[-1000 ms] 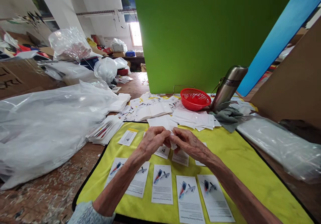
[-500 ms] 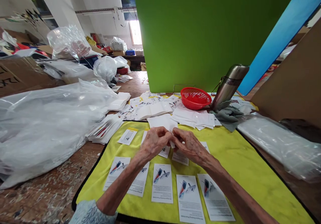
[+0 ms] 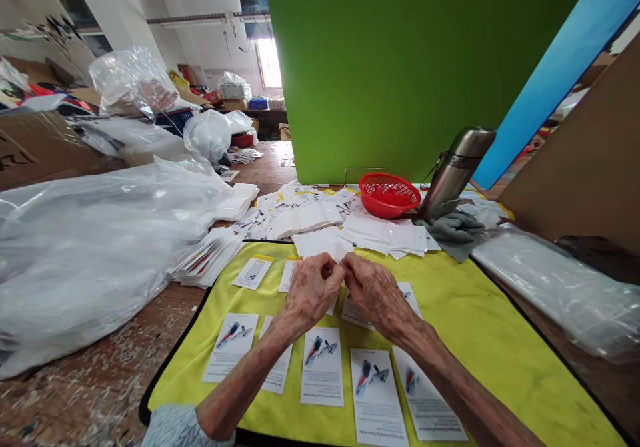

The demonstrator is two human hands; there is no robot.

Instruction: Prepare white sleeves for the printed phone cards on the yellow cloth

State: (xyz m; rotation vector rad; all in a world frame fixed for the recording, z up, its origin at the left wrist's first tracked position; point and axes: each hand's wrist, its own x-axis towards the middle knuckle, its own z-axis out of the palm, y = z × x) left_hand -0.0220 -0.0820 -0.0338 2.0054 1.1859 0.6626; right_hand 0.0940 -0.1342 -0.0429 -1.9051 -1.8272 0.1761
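Observation:
My left hand and my right hand meet above the middle of a yellow cloth mat with a black border. Their fingertips pinch a small white paper slip, mostly hidden by the fingers. Printed white leaflets showing a red and blue product lie in a row below my wrists. Partly under my hands are further white cards. A card with a phone-like picture sits to the left of my left hand.
Loose papers and stacked white sheets lie just beyond the mat. Behind them stand a red mesh basket and a steel flask on a grey cloth. Large clear plastic bags fill the left, and a plastic sheet lies right.
My hands have drawn slightly closer together and the white slip shows less between my fingers. The view has shifted a little. The leaflets on the mat have not moved.

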